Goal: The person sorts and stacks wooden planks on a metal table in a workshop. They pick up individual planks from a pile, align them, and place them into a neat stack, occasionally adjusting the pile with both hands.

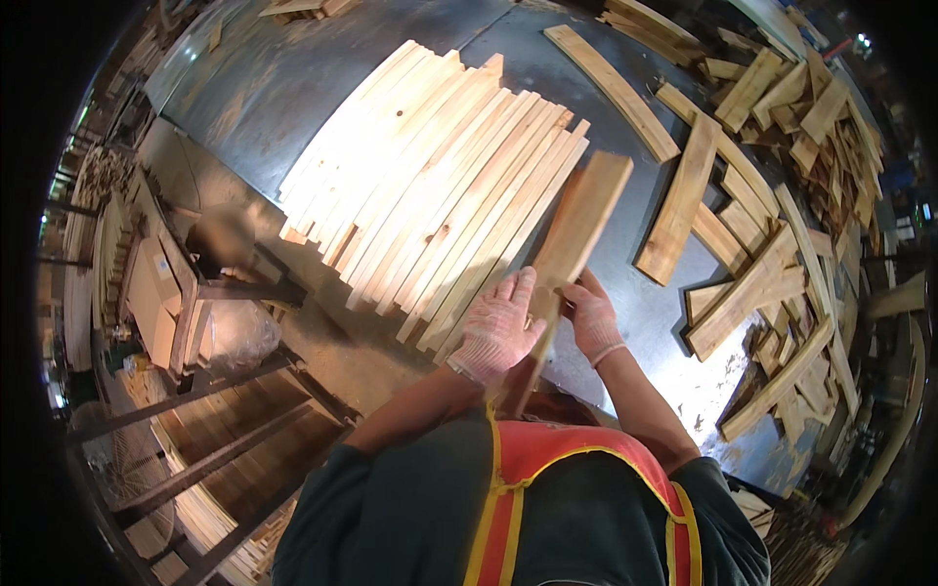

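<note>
My right hand [595, 321], in a light knitted glove, pinches the right edge of a wooden board [582, 212] that slants up and away from my body. My left hand [500, 326], also gloved, lies flat at the board's left side with fingers stretched out and thumb towards the board; whether it grips is unclear. The board's near end is blurred and partly behind my left hand. Left of it, a row of pale wooden strips [432, 176] lies side by side on the dark metal tabletop [249, 117], their ends uneven.
Loose boards [678, 201] lie to the right, beside a heap of short offcuts [828, 110] at the far right. A metal-framed rack [220, 469] with boards stands at lower left, near a cardboard box [154, 300]. The table's edge runs along the left.
</note>
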The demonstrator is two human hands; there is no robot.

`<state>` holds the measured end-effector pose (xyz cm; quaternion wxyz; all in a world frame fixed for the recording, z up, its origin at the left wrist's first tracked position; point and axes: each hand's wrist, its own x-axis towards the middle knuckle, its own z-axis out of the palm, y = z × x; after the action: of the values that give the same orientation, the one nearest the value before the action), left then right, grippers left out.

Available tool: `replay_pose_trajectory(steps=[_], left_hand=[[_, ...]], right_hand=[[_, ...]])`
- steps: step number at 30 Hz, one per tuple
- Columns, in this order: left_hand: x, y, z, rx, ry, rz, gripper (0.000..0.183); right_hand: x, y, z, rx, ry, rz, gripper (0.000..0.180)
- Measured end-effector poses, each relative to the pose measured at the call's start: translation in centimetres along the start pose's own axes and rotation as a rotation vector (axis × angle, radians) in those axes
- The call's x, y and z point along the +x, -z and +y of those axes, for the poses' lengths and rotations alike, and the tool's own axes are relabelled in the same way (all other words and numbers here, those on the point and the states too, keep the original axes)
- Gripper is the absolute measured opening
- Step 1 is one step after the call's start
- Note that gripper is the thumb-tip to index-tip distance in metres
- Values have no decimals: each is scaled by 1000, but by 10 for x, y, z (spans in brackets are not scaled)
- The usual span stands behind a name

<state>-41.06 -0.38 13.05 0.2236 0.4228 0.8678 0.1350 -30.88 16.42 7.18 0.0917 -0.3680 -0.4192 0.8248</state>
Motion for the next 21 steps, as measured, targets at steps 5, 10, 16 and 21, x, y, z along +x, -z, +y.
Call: replay_pose_trajectory(steps=[5,10,16,21], left_hand=[[-20,-3,-22,191,-83,196,91],[-37,-15,-43,325,-84,270,89],[-81,-9,-58,235,62,347,78],[-150,-31,-99,-89,171,302,68]], right_hand=[[21,-3,1,-94,21,-218,81],[80,88,-79,-1542,529,544,82],[87,148,-109,-1495,223,853,100],[17,130,-79,-344,366,286,90]])
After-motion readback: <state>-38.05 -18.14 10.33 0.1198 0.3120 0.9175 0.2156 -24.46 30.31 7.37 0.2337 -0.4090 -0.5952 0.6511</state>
